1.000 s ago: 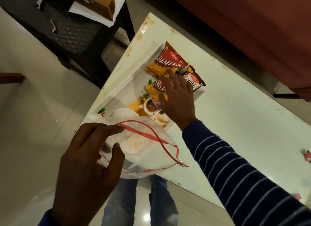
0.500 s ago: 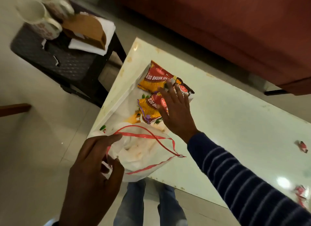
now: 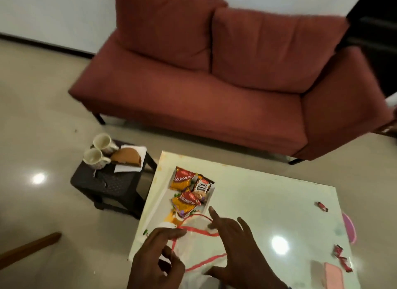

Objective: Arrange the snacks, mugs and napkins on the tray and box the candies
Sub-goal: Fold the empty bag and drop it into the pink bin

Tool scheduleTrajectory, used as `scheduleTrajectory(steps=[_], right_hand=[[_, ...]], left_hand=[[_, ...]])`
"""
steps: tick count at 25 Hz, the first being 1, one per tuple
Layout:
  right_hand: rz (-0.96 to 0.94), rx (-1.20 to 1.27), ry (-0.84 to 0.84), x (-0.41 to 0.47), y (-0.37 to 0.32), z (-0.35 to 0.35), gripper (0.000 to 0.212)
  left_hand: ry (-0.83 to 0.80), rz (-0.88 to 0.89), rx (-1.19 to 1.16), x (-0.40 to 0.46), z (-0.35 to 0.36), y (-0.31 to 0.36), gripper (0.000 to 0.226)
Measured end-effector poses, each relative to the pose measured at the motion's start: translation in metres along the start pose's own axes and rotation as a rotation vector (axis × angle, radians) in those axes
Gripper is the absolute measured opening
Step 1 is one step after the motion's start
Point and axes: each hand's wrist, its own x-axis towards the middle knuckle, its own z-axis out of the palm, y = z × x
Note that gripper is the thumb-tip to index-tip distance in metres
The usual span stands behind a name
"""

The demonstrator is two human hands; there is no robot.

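Right hand [image 3: 236,245] has left the three snack packets [image 3: 189,192].

Three snack packets lie on the tray [image 3: 158,199]: two orange-and-red bhujia packets [image 3: 181,178] [image 3: 185,203] and one salted peanuts packet [image 3: 202,185]. Two mugs [image 3: 102,141] [image 3: 93,158] stand on the one dark stool [image 3: 107,182]. Three red-wrapped candies [image 3: 322,206] [image 3: 337,250] [image 3: 346,263] lie on the surface [image 3: 268,204], and one red-trimmed clear bag [image 3: 198,243] sits between two hands [image 3: 155,260] [image 3: 237,249].

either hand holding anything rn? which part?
Left hand pinches the clear plastic bag at its red-edged rim. Right hand is spread open over the bag; a grip by it cannot be told.
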Motion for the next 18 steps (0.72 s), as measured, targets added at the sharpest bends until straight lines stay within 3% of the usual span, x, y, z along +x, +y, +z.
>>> scheduleTrajectory(steps=[4, 6, 10, 11, 14, 16, 18], right_hand=[[-0.064, 0.067, 0.284, -0.054, -0.017, -0.047, 0.027], [0.026, 0.169, 0.33, -0.086, -0.008, -0.073, 0.023], [0.211, 0.513, 0.519, -0.158, 0.029, -0.139, 0.015], [0.234, 0.642, 0.578, -0.178, 0.038, -0.154, 0.018], [0.216, 0.992, 0.681, -0.242, 0.061, -0.191, 0.021], [0.226, 1.162, 0.716, -0.281, 0.074, -0.208, 0.024], [0.222, 1.326, 0.767, -0.319, 0.088, -0.225, 0.024]], left_hand=[[-0.099, -0.041, -0.162, -0.017, -0.012, 0.054, 0.061], [-0.088, -0.054, -0.258, -0.024, -0.008, 0.077, 0.069], [0.179, -0.079, -0.137, -0.048, 0.029, 0.122, 0.11], [0.18, -0.093, -0.235, -0.055, 0.044, 0.138, 0.104], [-0.075, -0.031, -0.482, -0.082, 0.098, 0.175, 0.058], [-0.219, -0.009, -0.603, -0.1, 0.137, 0.203, 0.066], [-0.292, -0.012, -0.748, -0.116, 0.177, 0.256, 0.106]])
